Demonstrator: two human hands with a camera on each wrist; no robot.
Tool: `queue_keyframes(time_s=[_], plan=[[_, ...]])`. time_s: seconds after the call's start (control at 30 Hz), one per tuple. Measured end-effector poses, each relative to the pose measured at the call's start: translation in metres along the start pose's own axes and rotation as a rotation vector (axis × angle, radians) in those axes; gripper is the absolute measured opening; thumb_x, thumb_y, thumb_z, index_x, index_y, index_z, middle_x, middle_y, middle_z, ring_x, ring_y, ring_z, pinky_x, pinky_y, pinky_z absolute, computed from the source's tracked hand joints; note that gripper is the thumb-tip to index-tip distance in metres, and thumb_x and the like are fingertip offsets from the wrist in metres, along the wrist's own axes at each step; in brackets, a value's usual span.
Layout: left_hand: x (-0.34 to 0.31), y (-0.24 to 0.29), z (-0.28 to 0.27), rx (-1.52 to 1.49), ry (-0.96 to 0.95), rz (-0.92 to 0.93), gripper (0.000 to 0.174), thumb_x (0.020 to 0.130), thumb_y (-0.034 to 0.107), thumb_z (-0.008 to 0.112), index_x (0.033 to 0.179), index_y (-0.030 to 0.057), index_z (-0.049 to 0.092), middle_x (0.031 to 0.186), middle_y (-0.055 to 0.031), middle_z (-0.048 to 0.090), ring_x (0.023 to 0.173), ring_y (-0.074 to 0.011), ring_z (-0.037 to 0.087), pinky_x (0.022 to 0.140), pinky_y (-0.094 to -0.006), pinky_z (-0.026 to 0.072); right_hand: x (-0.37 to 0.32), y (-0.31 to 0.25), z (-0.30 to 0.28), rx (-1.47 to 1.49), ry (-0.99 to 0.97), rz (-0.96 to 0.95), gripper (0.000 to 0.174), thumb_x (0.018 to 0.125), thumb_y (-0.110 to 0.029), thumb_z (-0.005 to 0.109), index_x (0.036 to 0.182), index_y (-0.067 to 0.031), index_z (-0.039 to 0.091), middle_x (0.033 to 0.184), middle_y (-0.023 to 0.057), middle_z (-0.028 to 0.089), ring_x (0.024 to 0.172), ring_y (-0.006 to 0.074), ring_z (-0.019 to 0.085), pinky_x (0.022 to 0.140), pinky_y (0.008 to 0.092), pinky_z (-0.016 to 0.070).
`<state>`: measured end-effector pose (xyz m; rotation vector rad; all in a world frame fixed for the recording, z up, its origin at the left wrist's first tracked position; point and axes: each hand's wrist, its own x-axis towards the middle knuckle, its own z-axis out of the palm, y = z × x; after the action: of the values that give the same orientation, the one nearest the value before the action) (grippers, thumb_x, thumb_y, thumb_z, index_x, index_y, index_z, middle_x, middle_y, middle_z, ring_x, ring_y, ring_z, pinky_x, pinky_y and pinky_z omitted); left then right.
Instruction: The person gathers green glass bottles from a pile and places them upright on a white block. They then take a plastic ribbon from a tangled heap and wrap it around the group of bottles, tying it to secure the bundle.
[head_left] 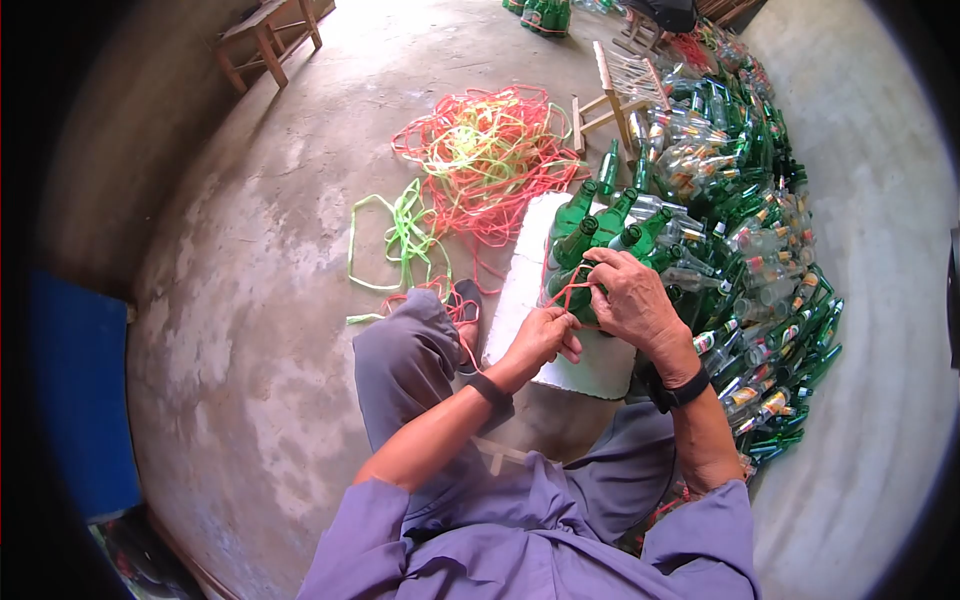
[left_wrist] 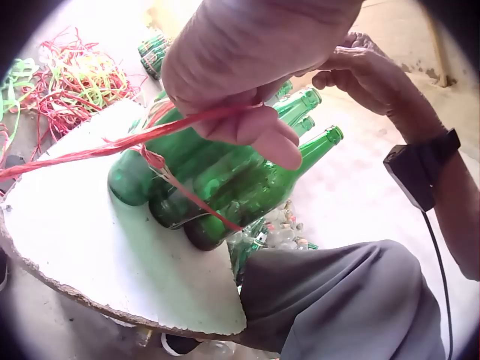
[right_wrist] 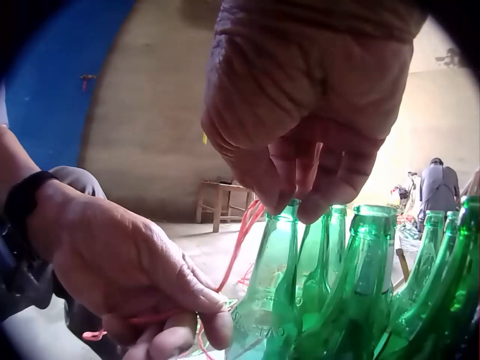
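Observation:
A bundle of several green glass bottles (head_left: 575, 216) stands upright on a white board (head_left: 519, 275) in front of the person. Red plastic twine (left_wrist: 196, 198) runs around the lower part of the bottles in the left wrist view. At the bundle's near side, the left hand (head_left: 543, 338) pinches strands of this twine between thumb and fingers, and a tail trails off from it. Above and to the right, the right hand (head_left: 637, 300) pinches a strand close over the bottle necks (right_wrist: 372, 217). Red strands (right_wrist: 244, 238) stretch between the two hands in the right wrist view.
A tangled heap of red and yellow-green twine (head_left: 490, 160) lies on the floor beyond the board. Loose bottles (head_left: 750, 230) pile along the right wall. A small wooden rack (head_left: 605, 105), a wooden stool (head_left: 265, 40) and bundled bottles (head_left: 545, 16) stand farther off. Another person (right_wrist: 439, 187) is in the background.

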<state>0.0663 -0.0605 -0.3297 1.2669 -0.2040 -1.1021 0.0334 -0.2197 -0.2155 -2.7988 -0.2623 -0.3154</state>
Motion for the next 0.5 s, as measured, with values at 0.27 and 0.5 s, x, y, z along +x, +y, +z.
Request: queue_keyframes(time_s=[0.27, 0.5], plan=[[-0.001, 0.003, 0.000, -0.004, 0.020, 0.055, 0.030, 0.094, 0.024, 0.048, 0.099, -0.0029, 0.061, 0.074, -0.0092, 0.067, 0.064, -0.0163, 0.069, 0.046, -0.0217, 0.0395, 0.008, 0.008, -0.005, -0.098, 0.030, -0.008, 0.018, 0.072, -0.010, 0.061, 0.084, 0.0022, 0.061, 0.094, 0.0151, 0.065, 0.087, 0.0321, 0.062, 0.077, 0.0425, 0.0509], [0.001, -0.004, 0.013, -0.065, 0.070, 0.257, 0.027, 0.101, 0.017, 0.043, 0.095, -0.0054, 0.058, 0.066, -0.0128, 0.063, 0.054, -0.0189, 0.063, 0.051, -0.0289, 0.0541, 0.004, 0.013, 0.000, -0.069, 0.128, -0.008, 0.015, 0.078, -0.013, 0.061, 0.085, -0.0002, 0.060, 0.086, 0.0144, 0.062, 0.082, 0.0309, 0.062, 0.074, 0.0419, 0.0495]])
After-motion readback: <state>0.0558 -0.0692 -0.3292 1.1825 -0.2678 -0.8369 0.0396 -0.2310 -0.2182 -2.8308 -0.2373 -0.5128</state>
